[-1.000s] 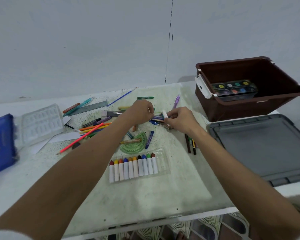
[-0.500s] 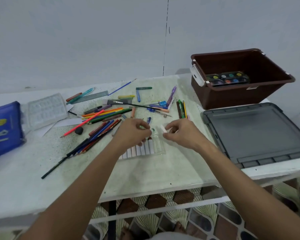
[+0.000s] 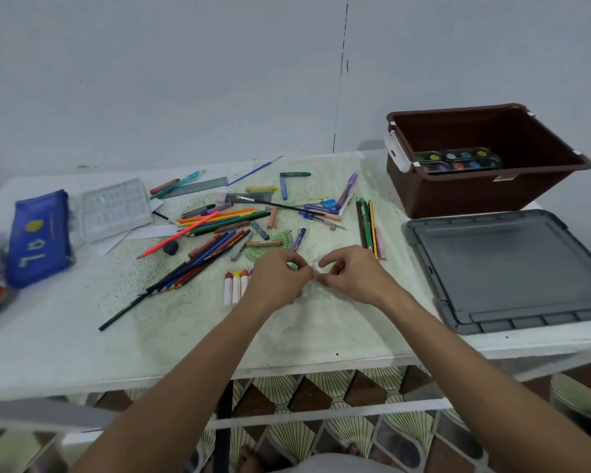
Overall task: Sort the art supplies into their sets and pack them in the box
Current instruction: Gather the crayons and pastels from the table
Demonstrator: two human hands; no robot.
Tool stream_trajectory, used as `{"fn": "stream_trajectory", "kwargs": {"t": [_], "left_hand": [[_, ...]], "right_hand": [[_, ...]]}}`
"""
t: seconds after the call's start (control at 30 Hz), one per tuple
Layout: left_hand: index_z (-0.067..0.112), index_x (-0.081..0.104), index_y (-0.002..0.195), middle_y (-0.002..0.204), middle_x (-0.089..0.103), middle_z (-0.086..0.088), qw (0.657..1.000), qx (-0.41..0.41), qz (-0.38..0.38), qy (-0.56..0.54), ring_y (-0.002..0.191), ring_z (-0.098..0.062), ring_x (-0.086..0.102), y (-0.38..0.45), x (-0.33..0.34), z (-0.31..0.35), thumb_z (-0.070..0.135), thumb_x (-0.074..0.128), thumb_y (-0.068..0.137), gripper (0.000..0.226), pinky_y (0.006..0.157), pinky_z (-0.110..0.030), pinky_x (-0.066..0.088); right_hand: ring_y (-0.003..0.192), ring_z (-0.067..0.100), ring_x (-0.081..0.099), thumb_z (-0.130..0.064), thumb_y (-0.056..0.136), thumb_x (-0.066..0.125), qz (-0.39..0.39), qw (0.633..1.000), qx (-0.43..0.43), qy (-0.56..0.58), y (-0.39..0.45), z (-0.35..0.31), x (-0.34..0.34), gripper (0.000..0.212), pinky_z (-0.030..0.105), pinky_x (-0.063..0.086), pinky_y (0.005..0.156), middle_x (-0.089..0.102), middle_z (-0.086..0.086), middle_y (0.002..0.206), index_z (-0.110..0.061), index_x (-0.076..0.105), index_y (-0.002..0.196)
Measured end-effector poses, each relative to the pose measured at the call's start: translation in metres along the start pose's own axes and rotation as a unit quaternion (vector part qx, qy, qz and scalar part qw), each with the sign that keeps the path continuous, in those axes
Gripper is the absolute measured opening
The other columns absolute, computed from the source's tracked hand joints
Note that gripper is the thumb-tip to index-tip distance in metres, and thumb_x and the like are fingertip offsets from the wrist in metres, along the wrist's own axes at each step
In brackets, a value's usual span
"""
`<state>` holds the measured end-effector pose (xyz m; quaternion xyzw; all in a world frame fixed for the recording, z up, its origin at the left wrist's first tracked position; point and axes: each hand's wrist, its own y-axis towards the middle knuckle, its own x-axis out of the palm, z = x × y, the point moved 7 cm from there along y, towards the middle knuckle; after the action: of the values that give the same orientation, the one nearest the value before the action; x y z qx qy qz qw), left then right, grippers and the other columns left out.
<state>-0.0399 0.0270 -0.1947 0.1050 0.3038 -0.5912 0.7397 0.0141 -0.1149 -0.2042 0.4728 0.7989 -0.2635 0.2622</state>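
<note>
Head view — down over table [image 3: 82,353].

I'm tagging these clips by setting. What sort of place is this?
Probably a home craft or study corner, not a workshop: a white table against a bare wall, strewn with coloured pencils, above a patterned tiled floor, with a brown storage box.

Both hands meet over the clear crayon tray [image 3: 239,288], left hand [image 3: 280,279] covering most crayons, right hand [image 3: 352,273] pinching a white piece, loose pencils [image 3: 202,257] beyond, brown box [image 3: 485,196] far right
</note>
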Motion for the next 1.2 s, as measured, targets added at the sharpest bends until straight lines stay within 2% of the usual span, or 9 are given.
{"fn": "stream_trajectory", "kwargs": {"t": [0.13, 0.17, 0.23, 0.37, 0.53, 0.8, 0.93, 1.07, 1.2], "left_hand": [[0.016, 0.075, 0.096, 0.065, 0.064, 0.005, 0.997, 0.031, 0.011, 0.065, 0.058, -0.007, 0.06, 0.0, 0.004, 0.005, 0.026, 0.061, 0.09, 0.018, 0.052, -0.018, 0.045], [0.015, 0.075, 0.098, 0.071, 0.065, 0.004, 0.996, 0.041, 0.009, 0.084, 0.063, -0.008, 0.059, -0.001, 0.005, 0.006, 0.026, 0.059, 0.091, 0.02, 0.054, -0.016, 0.041], [0.015, 0.075, 0.103, 0.086, 0.07, 0.0, 0.992, 0.054, -0.002, 0.112, 0.071, -0.009, 0.057, -0.002, 0.005, 0.006, 0.027, 0.058, 0.093, 0.023, 0.054, -0.013, 0.037], [0.019, 0.071, 0.113, 0.091, 0.069, -0.001, 0.987, 0.071, -0.034, 0.14, 0.075, -0.012, 0.059, -0.003, 0.002, 0.001, 0.029, 0.064, 0.09, 0.026, 0.057, -0.015, 0.04], [0.023, 0.07, 0.114, 0.089, 0.061, -0.006, 0.972, 0.109, -0.043, 0.202, 0.073, -0.015, 0.052, -0.001, 0.003, 0.0, 0.03, 0.066, 0.088, 0.027, 0.056, -0.018, 0.035], [0.029, 0.069, 0.114, 0.087, 0.044, -0.003, 0.965, 0.134, -0.015, 0.224, 0.077, -0.017, 0.045, -0.002, 0.008, -0.003, 0.036, 0.061, 0.089, 0.027, 0.063, -0.026, 0.031], [0.029, 0.066, 0.12, 0.093, 0.046, -0.003, 0.963, 0.15, -0.014, 0.223, 0.09, -0.021, 0.05, -0.006, 0.006, -0.009, 0.037, 0.06, 0.09, 0.032, 0.073, -0.03, 0.04], [0.024, 0.066, 0.12, 0.102, 0.052, -0.002, 0.963, 0.15, 0.01, 0.222, 0.1, -0.02, 0.05, -0.011, -0.012, -0.017, 0.035, 0.064, 0.087, 0.035, 0.084, -0.034, 0.043], [0.022, 0.069, 0.112, 0.107, 0.056, -0.002, 0.97, 0.13, 0.062, 0.196, 0.101, -0.02, 0.051, -0.014, -0.049, -0.039, 0.032, 0.068, 0.083, 0.03, 0.086, -0.038, 0.046]], "right_hand": [[0.059, 0.006, 0.058, -0.032, 0.088, 0.068, -0.005, 1.0, -0.017, -0.008, 0.002, -0.002, 0.003, 0.021, 0.022, 0.049, 0.056, 0.068, 0.0, 0.074, -0.016, 0.074, 0.1], [0.065, 0.009, 0.061, -0.029, 0.091, 0.064, -0.009, 1.0, -0.024, -0.009, 0.001, -0.002, 0.003, 0.019, 0.03, 0.054, 0.064, 0.071, 0.002, 0.078, -0.015, 0.075, 0.097], [0.082, 0.011, 0.065, -0.024, 0.093, 0.06, -0.019, 0.999, -0.034, -0.016, 0.001, -0.001, 0.002, 0.021, 0.03, 0.054, 0.077, 0.073, 0.002, 0.094, -0.014, 0.074, 0.104], [0.067, 0.0, 0.055, -0.023, 0.091, 0.063, -0.038, 0.998, -0.046, -0.032, -0.002, 0.003, 0.0, 0.028, 0.012, 0.039, 0.06, 0.064, -0.009, 0.081, -0.017, 0.068, 0.118], [0.067, 0.005, 0.058, -0.025, 0.087, 0.069, -0.056, 0.996, -0.053, -0.034, -0.002, 0.002, 0.005, 0.034, 0.019, 0.046, 0.065, 0.067, -0.003, 0.081, -0.019, 0.067, 0.12], [0.055, 0.005, 0.05, -0.023, 0.083, 0.07, -0.043, 0.997, -0.06, -0.024, 0.001, 0.001, 0.011, 0.034, 0.016, 0.041, 0.051, 0.06, -0.004, 0.066, -0.023, 0.069, 0.117], [0.07, 0.012, 0.053, -0.024, 0.083, 0.07, -0.024, 0.996, -0.074, -0.052, 0.0, -0.002, 0.012, 0.033, 0.021, 0.041, 0.059, 0.056, 0.002, 0.083, -0.023, 0.069, 0.116], [0.098, 0.017, 0.051, -0.021, 0.079, 0.074, 0.023, 0.99, -0.128, -0.048, 0.0, -0.016, 0.015, 0.035, 0.024, 0.041, 0.083, 0.052, 0.001, 0.103, -0.02, 0.068, 0.114], [0.109, 0.017, 0.049, -0.029, 0.076, 0.078, 0.0, 0.981, -0.185, -0.06, 0.004, -0.045, 0.033, 0.041, 0.027, 0.04, 0.091, 0.055, -0.001, 0.112, -0.021, 0.067, 0.115]]}}
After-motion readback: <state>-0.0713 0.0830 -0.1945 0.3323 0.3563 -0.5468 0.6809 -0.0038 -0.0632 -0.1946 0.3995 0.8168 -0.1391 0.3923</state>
